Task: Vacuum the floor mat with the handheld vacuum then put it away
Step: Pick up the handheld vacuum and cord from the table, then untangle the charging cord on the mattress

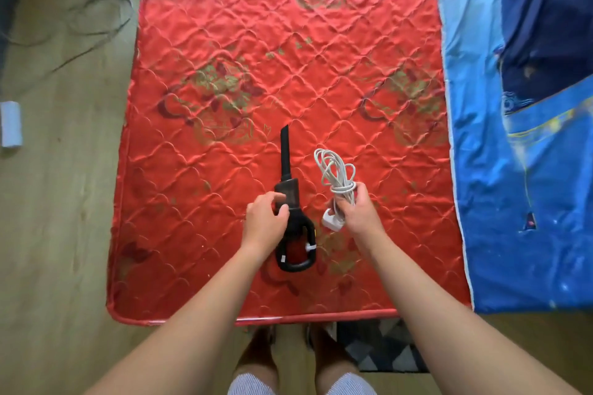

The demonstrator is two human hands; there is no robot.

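Your left grip (266,221) is clasped around the body of the black handheld vacuum (288,189), held over the red quilted floor mat (288,58) with its nozzle pointing away from you. Your right grip (359,212) clutches the bundled white cord (337,173), its plug (330,216) dangling just beside the vacuum's handle.

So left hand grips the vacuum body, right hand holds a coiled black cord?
No, the cord is white, not black. In the head view the left hand grips the handheld vacuum body and the right hand holds the coil.

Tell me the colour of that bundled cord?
The cord is white, seen in the head view.
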